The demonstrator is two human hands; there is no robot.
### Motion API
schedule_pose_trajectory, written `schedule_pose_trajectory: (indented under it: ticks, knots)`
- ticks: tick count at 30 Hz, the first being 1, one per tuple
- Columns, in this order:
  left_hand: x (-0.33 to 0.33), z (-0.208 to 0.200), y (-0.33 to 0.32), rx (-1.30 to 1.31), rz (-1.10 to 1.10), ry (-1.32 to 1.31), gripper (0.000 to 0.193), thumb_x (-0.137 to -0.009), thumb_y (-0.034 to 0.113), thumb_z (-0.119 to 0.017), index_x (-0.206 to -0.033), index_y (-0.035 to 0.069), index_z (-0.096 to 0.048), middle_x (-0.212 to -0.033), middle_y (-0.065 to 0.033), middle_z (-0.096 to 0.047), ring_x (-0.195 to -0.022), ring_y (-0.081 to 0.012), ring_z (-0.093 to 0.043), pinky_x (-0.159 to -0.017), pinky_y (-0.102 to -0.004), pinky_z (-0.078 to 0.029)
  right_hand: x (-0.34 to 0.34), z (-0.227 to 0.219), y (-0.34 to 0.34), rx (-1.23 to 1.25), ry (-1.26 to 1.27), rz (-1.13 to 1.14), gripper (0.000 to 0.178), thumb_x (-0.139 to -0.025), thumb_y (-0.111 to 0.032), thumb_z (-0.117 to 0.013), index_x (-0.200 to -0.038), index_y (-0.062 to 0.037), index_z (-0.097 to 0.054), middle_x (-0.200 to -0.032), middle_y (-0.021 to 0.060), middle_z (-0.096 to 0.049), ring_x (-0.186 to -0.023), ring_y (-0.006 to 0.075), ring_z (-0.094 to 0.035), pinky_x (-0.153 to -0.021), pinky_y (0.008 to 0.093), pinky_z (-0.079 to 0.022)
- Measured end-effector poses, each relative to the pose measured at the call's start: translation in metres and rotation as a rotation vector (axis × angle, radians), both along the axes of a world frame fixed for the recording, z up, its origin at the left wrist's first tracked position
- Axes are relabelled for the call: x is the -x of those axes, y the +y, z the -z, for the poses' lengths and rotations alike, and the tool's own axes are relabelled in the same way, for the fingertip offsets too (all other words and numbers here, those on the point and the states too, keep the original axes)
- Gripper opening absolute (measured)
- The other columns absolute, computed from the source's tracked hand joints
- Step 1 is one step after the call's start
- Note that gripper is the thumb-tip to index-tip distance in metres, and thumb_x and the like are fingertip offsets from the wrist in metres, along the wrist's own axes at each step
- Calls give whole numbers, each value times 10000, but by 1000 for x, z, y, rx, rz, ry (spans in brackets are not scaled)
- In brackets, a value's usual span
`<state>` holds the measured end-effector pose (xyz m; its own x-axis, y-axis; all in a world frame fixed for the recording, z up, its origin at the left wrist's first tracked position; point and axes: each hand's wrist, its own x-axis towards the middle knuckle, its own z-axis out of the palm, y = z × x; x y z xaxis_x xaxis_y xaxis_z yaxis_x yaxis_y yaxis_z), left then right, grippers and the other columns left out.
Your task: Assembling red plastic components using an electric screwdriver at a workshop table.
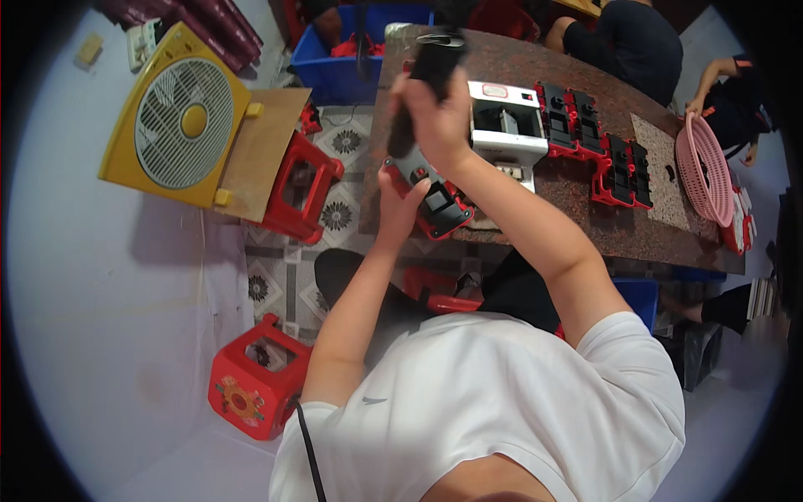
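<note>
The right hand (443, 125), upper middle of the frame, is wrapped round a black tool (437, 65), which is blurred toward its top end. Just below it, the left hand (396, 209) grips a red-and-black part (445, 216) at the near edge of the table (577, 230), thumb on top. Whether the tool's tip touches the part cannot be told. A white machine (508, 151) stands just right of the right hand; beyond it, red-and-black housings (573, 121) lie side by side. A pink basket (704, 171) leans at the table's right end. A yellow fan (171, 117) fills the upper left.
</note>
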<state>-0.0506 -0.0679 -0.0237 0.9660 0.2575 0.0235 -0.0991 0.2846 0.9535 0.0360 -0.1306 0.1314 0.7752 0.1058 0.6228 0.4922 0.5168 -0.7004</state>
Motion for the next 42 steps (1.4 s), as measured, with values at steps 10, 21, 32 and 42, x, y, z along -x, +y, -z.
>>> schedule_pose_trajectory:
  ticks: [10,21,32,42]
  knots:
    - [-170,-22,60,-571,42,406,555,-822,483,-683,-1175,71,-567,-1047,-43,-610,-1013,-170,-567,-856,-400,-472,41,-41,-170,80,-34,245,632,-875,-568,-573,-1139,-9,-440,-809,105,-565,-671,179,-580,-620,328,-523]
    - [-76,-100,41,380,341,88,347,-967,248,-496,-1241,36,-521,-1156,-100,-631,-931,-234,-665,-828,-396,-547,31,17,-181,90,-170,268,348,-822,-86,-721,-1075,-16,-492,-840,20,-591,-737,77,-560,-667,227,-468]
    - [-24,-70,2,292,105,-62,351,-980,173,-485,-1298,56,-397,-1189,-134,-570,-1014,-292,-637,-843,-406,-560,33,27,-171,-11,-97,193,388,-805,-97,-738,-1096,-15,-495,-848,19,-602,-747,74,-567,-674,220,-466]
    - [-87,-51,48,225,-219,-145,406,-967,306,-393,-1281,77,-507,-1185,-90,-623,-1044,-261,-632,-896,-417,-520,31,31,-167,87,-142,262,398,-791,-109,-750,-1084,-7,-500,-809,2,-596,-708,69,-554,-637,216,-445]
